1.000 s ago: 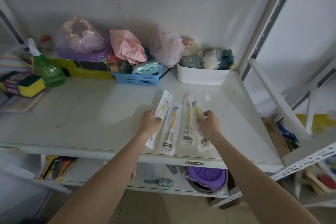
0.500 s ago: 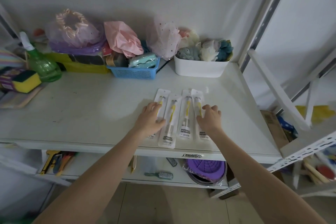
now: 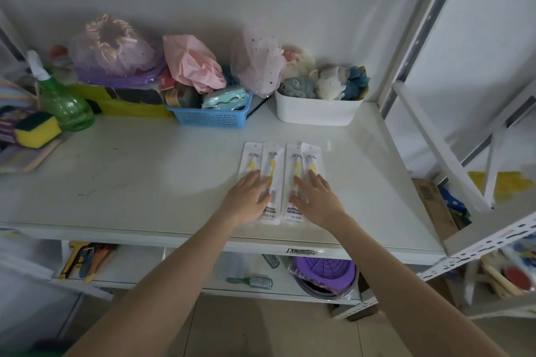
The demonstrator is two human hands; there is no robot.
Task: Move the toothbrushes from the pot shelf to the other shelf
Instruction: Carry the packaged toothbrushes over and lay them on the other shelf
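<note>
Leftmost, a green spray bottle (image 3: 62,104) stood at the back of the white shelf (image 3: 139,180), then a blue basket (image 3: 213,117) and a white bin (image 3: 316,111). Nearer the front, four packaged toothbrushes (image 3: 271,165) lay side by side, flat on the shelf. The left hand (image 3: 246,201) rested flat, fingers spread, over the two left packs; the right hand (image 3: 317,200) lay likewise open on the two right packs.

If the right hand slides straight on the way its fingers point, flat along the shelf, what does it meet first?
The right hand lies flat, open, on the two right toothbrush packets, fingers aimed at the back. Past their tops the shelf looks bare; next in line is probably the white bin, though depth is hard to judge.
</note>
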